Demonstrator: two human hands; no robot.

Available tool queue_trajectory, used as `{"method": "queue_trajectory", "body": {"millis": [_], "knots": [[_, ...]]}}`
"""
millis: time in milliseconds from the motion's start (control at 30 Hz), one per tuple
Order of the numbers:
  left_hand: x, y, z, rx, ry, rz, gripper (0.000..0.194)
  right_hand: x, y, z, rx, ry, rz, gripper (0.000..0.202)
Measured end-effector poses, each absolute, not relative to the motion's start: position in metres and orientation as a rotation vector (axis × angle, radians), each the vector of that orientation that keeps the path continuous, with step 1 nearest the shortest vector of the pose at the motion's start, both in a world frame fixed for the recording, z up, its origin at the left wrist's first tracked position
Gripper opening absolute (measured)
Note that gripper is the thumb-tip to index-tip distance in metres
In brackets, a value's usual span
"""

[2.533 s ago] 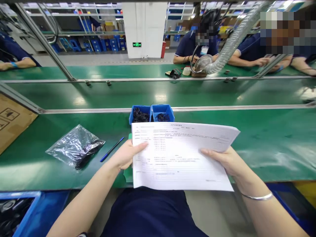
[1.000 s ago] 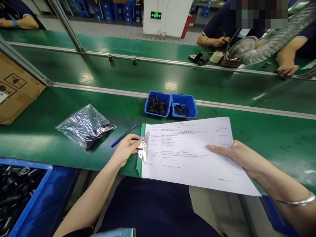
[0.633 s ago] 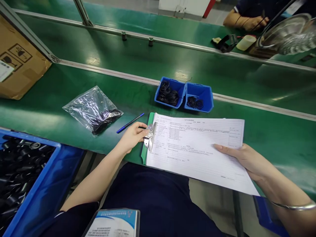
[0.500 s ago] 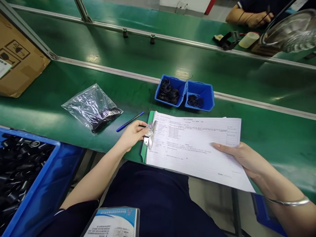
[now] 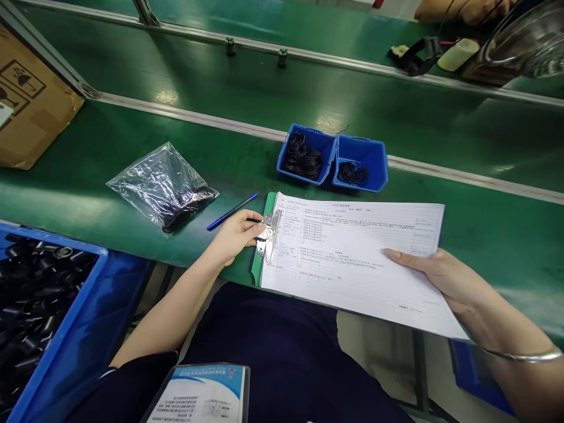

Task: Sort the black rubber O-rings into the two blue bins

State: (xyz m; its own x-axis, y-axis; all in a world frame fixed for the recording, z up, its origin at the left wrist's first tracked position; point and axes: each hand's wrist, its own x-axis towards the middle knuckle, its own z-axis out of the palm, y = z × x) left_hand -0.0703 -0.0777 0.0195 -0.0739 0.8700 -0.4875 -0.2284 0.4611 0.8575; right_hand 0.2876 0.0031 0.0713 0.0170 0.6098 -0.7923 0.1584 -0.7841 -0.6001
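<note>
A green clipboard (image 5: 257, 267) lies at the near edge of the green table, with a stack of printed sheets (image 5: 343, 258) on it. My left hand (image 5: 238, 236) is closed on the metal clip (image 5: 269, 235) at the board's left end. At the right edge of the sheets, my right hand (image 5: 445, 276) grips the paper, thumb on top and fingers hidden beneath. A blue pen (image 5: 232, 212) lies beyond my left hand, beside a clear plastic bag (image 5: 163, 182) with black parts inside.
Two blue bins (image 5: 308, 154) with coiled black wires stand behind the clipboard. A blue crate (image 5: 99, 276) of black parts is at the left, below a cardboard box (image 5: 39, 111). Another person's hand (image 5: 480, 10) shows at the top right, near a tape roll (image 5: 458, 54).
My right hand has shifted slightly right with the sheets' right edge. My left hand stays on the clip. The view has tilted slightly, so less of the other person shows.
</note>
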Motion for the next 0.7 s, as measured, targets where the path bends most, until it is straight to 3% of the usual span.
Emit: {"method": "queue_trajectory", "body": {"millis": [433,567,700], "knots": [[-0.066,-0.081,0.016,0.932,1.533,0.913,0.033,0.288,0.003,0.058,-1.747,-0.858,1.946,0.036],[-0.064,-0.083,0.025,1.330,1.800,0.682,0.032,0.291,-0.001,0.047,-1.604,-0.975,1.900,0.038],[-0.063,-0.089,0.041,1.908,2.270,0.312,0.039,0.298,-0.006,0.032,-1.458,-1.208,1.624,0.040]]}}
